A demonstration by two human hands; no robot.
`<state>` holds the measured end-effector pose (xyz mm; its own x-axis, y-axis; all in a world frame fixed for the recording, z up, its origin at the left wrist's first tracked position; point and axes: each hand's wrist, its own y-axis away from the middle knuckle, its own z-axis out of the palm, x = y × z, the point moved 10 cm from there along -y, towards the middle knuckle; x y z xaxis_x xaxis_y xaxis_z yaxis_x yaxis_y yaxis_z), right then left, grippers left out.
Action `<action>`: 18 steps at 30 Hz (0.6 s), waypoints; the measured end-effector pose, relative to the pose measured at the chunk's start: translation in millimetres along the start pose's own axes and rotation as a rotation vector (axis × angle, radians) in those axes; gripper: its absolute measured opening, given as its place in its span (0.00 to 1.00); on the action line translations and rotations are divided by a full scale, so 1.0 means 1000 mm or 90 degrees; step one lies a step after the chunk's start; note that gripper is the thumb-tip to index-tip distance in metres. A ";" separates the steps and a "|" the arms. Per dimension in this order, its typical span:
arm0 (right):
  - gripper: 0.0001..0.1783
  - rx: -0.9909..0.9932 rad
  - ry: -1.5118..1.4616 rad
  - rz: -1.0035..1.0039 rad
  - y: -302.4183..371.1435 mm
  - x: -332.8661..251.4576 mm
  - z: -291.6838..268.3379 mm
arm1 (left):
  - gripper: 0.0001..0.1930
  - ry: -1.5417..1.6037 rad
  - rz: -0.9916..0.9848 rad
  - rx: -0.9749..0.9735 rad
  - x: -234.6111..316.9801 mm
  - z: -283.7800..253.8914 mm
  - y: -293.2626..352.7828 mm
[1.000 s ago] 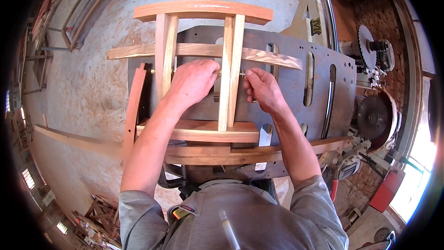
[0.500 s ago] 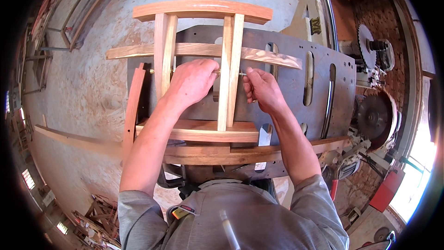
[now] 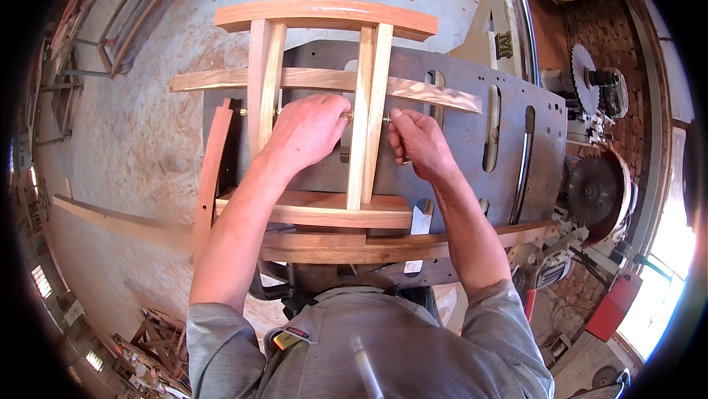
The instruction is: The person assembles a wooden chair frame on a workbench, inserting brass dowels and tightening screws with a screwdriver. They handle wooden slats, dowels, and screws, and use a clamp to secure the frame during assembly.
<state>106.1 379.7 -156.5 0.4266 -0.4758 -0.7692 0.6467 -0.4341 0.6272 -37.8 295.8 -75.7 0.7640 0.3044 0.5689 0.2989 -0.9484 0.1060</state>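
Note:
A wooden frame (image 3: 328, 9) of two rails and two slanting uprights lies over a dark metal machine table (image 3: 457, 141). My left hand (image 3: 310, 130) reaches between the uprights. Its fingers are closed on a brass-coloured metal piece (image 3: 350, 115) against the inner side of the right upright (image 3: 370, 104). On that upright's outer side, my right hand (image 3: 419, 141) pinches a thin metal piece (image 3: 386, 119), level with the brass one. Its curled fingers hide most of what it holds. Another brass-coloured end (image 3: 243, 112) sticks out left of the left upright (image 3: 263, 82).
A curved wooden bar (image 3: 317, 78) passes across the frame. Another wooden piece (image 3: 212, 148) leans beside my left forearm. Long wooden strips (image 3: 317, 251) lie along the near table edge. To the right are bare circular saw blades (image 3: 596, 189), and a red box (image 3: 616, 304).
Both hands keep nearly the same places and grips. The view has shifted very slightly; nothing else has visibly moved.

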 end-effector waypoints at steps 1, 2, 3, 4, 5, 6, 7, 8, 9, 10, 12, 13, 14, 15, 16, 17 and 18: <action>0.12 -0.012 0.004 -0.007 -0.001 0.000 0.002 | 0.07 0.002 0.003 0.004 -0.001 0.000 0.001; 0.12 -0.001 0.001 -0.015 -0.001 0.000 0.001 | 0.07 0.004 0.007 0.006 0.000 -0.001 0.000; 0.12 0.008 0.000 -0.022 0.000 -0.001 0.001 | 0.07 0.005 0.008 0.010 0.001 -0.001 0.000; 0.12 0.016 -0.001 -0.030 0.000 0.000 0.001 | 0.06 0.007 0.009 0.013 0.001 -0.002 0.000; 0.12 0.017 -0.009 -0.044 -0.001 0.000 0.001 | 0.06 0.009 0.010 0.014 0.001 -0.001 0.000; 0.12 0.017 -0.017 -0.058 -0.002 0.000 0.000 | 0.06 0.011 0.011 0.015 0.002 -0.002 0.000; 0.12 0.018 -0.026 -0.072 -0.002 -0.002 0.000 | 0.06 0.013 0.012 0.016 0.002 -0.002 0.000; 0.12 0.019 -0.039 -0.065 -0.002 -0.002 0.000 | 0.06 0.013 0.012 0.019 0.001 -0.003 0.000; 0.12 0.023 -0.052 -0.059 -0.001 -0.001 -0.001 | 0.06 0.015 0.015 0.020 0.001 -0.002 0.000; 0.12 0.027 -0.066 -0.053 -0.001 -0.001 -0.001 | 0.06 0.016 0.018 0.022 0.002 -0.002 -0.001; 0.12 0.028 -0.059 -0.019 0.003 -0.005 0.000 | 0.06 0.003 0.018 0.016 0.002 -0.001 -0.001; 0.12 0.029 -0.056 -0.002 0.004 -0.005 -0.001 | 0.06 -0.004 0.018 0.013 0.002 0.000 -0.001; 0.12 0.005 -0.042 0.011 0.003 -0.003 0.000 | 0.06 -0.002 0.013 0.015 0.002 0.000 -0.001; 0.12 -0.017 -0.029 0.023 0.002 -0.001 0.000 | 0.06 -0.002 0.011 0.017 0.001 0.000 0.000; 0.12 -0.039 -0.016 0.035 0.001 0.001 0.000 | 0.06 -0.002 0.008 0.019 0.000 -0.001 0.000; 0.12 -0.030 0.001 0.011 0.000 0.000 -0.001 | 0.06 0.001 0.013 0.023 0.001 -0.001 0.000; 0.12 -0.022 0.019 -0.013 -0.002 0.000 -0.001 | 0.06 0.003 0.018 0.027 0.001 -0.001 0.000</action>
<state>105.3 381.6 -157.9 0.4315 -0.4442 -0.7851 0.6765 -0.4164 0.6074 -37.9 295.5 -74.4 0.7694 0.2777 0.5753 0.3022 -0.9517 0.0552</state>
